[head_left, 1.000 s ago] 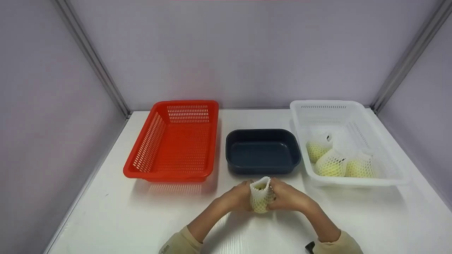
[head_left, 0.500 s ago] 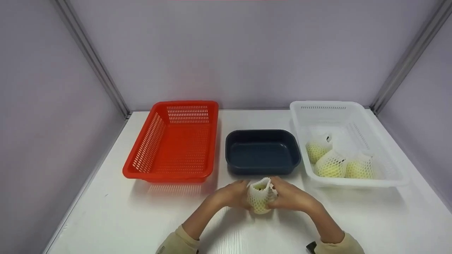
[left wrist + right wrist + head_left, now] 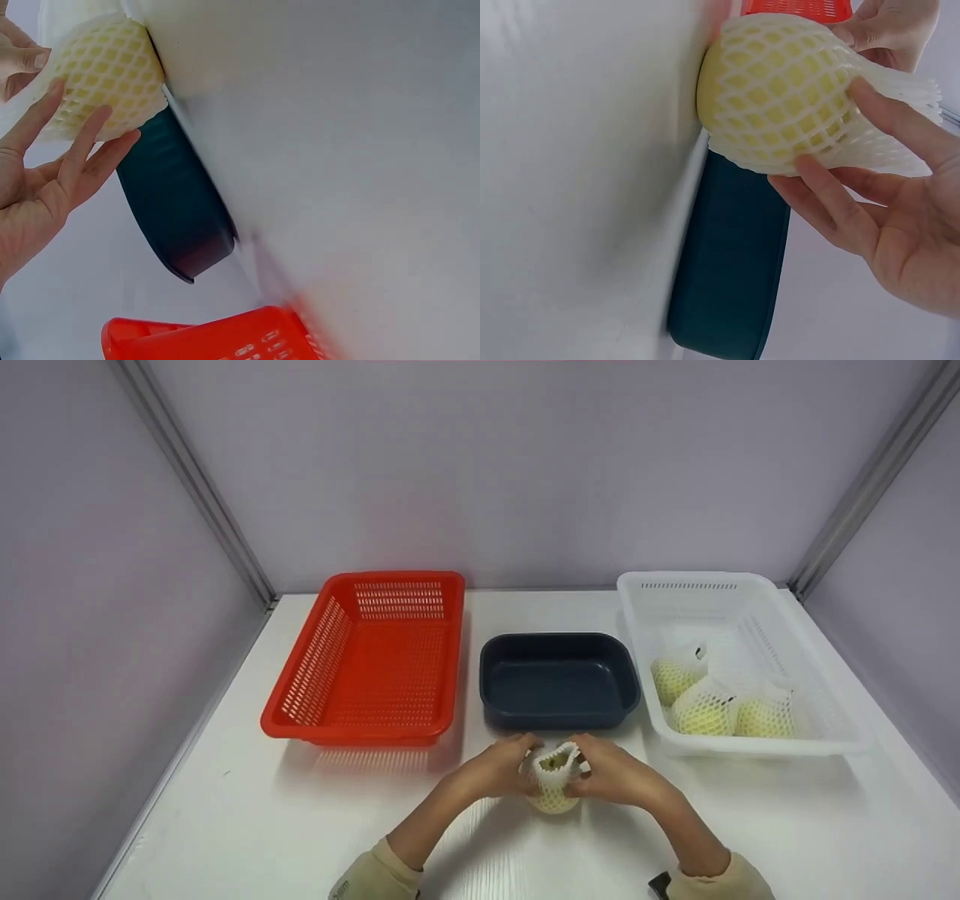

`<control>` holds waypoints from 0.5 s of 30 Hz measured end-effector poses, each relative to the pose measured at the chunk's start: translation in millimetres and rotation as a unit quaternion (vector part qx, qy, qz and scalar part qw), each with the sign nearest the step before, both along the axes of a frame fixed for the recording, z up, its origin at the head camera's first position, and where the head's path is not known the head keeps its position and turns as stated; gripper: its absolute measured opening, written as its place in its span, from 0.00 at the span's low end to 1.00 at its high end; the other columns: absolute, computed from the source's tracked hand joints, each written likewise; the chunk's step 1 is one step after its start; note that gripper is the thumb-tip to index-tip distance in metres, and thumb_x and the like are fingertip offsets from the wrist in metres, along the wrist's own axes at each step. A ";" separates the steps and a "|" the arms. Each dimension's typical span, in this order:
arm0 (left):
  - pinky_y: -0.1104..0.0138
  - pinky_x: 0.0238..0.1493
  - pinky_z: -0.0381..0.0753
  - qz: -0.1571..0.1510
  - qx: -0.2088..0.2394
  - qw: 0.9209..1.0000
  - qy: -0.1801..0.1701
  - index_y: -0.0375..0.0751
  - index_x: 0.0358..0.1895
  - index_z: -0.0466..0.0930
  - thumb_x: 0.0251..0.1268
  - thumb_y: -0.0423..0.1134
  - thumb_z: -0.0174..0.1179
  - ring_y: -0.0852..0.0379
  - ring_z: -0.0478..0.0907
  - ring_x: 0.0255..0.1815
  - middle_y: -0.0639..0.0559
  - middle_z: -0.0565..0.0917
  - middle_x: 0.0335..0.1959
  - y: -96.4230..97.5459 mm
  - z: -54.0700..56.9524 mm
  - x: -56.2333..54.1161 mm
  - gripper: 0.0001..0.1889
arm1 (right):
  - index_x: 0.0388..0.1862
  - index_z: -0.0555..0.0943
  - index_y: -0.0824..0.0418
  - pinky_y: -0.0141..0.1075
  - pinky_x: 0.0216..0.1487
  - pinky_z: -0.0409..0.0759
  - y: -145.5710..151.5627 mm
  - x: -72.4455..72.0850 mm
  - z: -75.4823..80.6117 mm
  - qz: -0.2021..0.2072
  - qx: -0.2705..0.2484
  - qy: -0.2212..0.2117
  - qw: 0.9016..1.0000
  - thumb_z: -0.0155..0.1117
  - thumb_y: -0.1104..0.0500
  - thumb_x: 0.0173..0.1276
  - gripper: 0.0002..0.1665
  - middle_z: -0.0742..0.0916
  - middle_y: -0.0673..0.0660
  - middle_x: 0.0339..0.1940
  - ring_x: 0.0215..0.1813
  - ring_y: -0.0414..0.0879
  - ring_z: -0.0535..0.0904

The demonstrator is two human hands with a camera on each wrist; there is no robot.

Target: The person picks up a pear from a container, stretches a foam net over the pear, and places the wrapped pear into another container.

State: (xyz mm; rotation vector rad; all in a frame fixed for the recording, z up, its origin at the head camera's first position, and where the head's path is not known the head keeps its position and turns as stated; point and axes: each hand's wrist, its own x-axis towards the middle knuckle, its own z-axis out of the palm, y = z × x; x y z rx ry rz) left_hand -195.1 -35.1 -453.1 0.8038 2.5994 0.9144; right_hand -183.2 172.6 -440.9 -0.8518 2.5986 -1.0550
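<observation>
A yellow pear [image 3: 709, 88] stands on the table inside a white foam net [image 3: 780, 94], its lower end bare in the right wrist view. In the head view the net's gathered mouth points upward, and a dark stem shows inside. My left hand [image 3: 501, 766] holds the net from the left, thumb and fingers spread along its side in the left wrist view. From the right, my right hand [image 3: 616, 772] grips the net between thumb and fingers. Behind the pear sits a dark blue basin [image 3: 559, 716] with nothing in it.
A red basket [image 3: 360, 733] with nothing in it stands at the left. At the right is a white basket [image 3: 750, 745], where several fruits, each in a foam net [image 3: 703, 712], lie toward the front. Walls close off the table's back and sides.
The foam net has slid up a little on the pear, and more of its bare bottom shows. My left fingers have shifted slightly upward on the net; the baskets and basin stay put.
</observation>
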 end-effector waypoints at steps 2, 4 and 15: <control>0.65 0.50 0.72 -0.004 -0.003 1.000 -0.002 0.35 0.54 0.70 0.41 0.31 0.72 0.53 0.73 0.50 0.45 0.76 0.48 0.9 -1.8 -0.8 0.31 | 0.50 0.72 0.68 0.43 0.42 0.74 0.0 -0.5 -0.5 0.004 0.003 0.006 1.000 0.71 0.65 0.44 0.32 0.79 0.57 0.43 0.44 0.52 0.75; 0.66 0.49 0.72 -0.008 -0.005 1.000 0.000 0.34 0.54 0.69 0.39 0.30 0.73 0.53 0.73 0.48 0.45 0.76 0.47 2.3 -4.2 -1.5 0.33 | 0.51 0.72 0.69 0.44 0.42 0.73 0.0 -1.2 -1.1 0.008 0.008 0.011 1.000 0.71 0.65 0.43 0.33 0.79 0.58 0.44 0.44 0.50 0.74; 0.67 0.45 0.73 -0.017 -0.036 0.999 0.002 0.33 0.48 0.67 0.37 0.29 0.72 0.54 0.73 0.41 0.48 0.73 0.38 7.7 -11.9 -2.7 0.31 | 0.57 0.67 0.74 0.45 0.45 0.72 0.0 -5.4 -7.8 0.021 0.022 -0.024 0.999 0.69 0.65 0.42 0.40 0.77 0.62 0.49 0.47 0.51 0.73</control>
